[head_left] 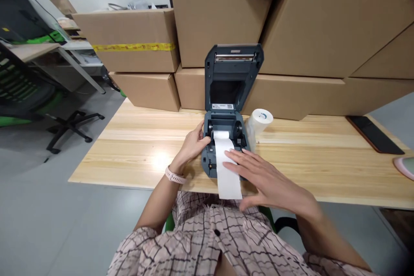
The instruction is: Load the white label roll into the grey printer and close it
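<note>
- Checked cloth (194, 241) is worn by the person and is seen in front of the printer, nearest the camera.
- The printer (223, 114) is set on the table, its lid raised at the back.
- Within the printer, a white paper roll (221, 135) is seated; from it a paper strip (227, 177) is drawn out past the printer's front edge.
- By the printer's left side the left hand (193, 142) is placed, its thumb laid over the rim; how firmly it is closed cannot be told.
- Over the printer's front right the right hand (261, 177) is held spread, fingers across the strip, thumb apart.
- Just right of the printer, a second white roll (260, 118) is placed.
- Around the printer, bare wood of the table (145, 146) is shown.
- Behind the printer, cardboard boxes (223, 26) are stacked.
- Well right of the printer, a dark phone (373, 133) is laid flat.
</note>
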{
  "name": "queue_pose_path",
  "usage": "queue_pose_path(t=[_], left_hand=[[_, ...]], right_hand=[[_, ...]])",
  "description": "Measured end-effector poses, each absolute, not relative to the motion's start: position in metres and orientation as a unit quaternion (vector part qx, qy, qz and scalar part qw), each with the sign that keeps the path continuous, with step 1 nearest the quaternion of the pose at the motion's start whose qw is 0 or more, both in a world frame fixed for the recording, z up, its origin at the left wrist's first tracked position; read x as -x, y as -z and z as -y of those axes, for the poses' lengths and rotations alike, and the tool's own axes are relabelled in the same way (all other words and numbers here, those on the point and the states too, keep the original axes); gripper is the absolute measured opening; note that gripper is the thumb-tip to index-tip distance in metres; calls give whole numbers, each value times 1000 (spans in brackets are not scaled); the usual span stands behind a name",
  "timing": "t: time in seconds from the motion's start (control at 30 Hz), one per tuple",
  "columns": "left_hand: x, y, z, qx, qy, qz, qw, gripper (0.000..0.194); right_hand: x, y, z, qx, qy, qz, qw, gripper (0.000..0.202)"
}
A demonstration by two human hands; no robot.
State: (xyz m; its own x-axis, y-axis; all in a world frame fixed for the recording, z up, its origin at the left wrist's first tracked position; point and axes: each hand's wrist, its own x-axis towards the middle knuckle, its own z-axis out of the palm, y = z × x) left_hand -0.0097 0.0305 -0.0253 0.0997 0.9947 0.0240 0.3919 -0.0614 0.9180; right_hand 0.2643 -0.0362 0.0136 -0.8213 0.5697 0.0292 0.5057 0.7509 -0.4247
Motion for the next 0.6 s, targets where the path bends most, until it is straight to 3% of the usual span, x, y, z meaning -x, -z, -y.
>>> queue_pose_path(t=[0.07,0.2,0.4,0.6], left_hand=[[10,27,-32,-624,-381,-550,403,79],[10,30,-33,-621,-387,-551,401,79],[9,28,-31,-620,-380,-559,397,79],[7,24,-31,-615,-381,-559,405,78]], right_hand=[[-261,-5,43,283,-175,938,97,107],[-250,11,49,305,-110,934,151,79],[-241,24,50,299,-42,916,263,73],[-238,23,50,299,-27,911,284,70]])
